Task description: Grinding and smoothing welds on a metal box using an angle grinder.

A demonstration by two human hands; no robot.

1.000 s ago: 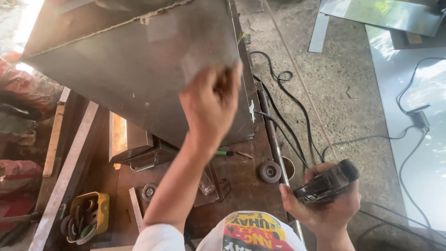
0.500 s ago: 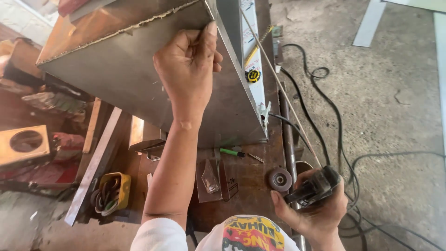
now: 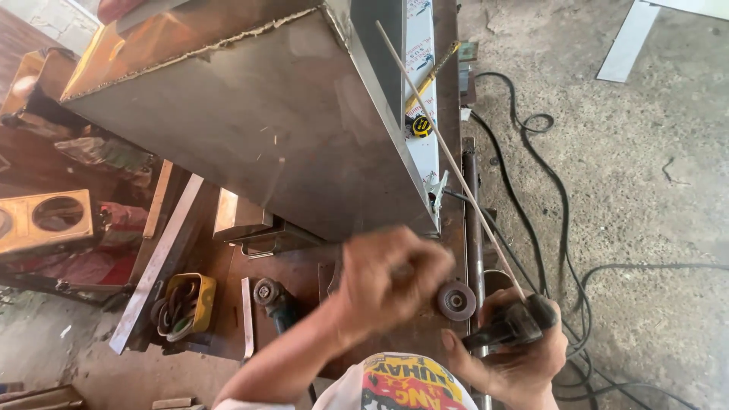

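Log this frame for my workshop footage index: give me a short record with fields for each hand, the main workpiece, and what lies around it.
right hand: grips a black angle grinder, its disc pointing left
left hand: blurred, raised in front of the bench below the box; whether it holds anything cannot be told
workpiece: large sheet-metal box, tilted on the workbench
on bench: second grinder, yellow tape measure, thin rod leaning across
floor: black cables on concrete
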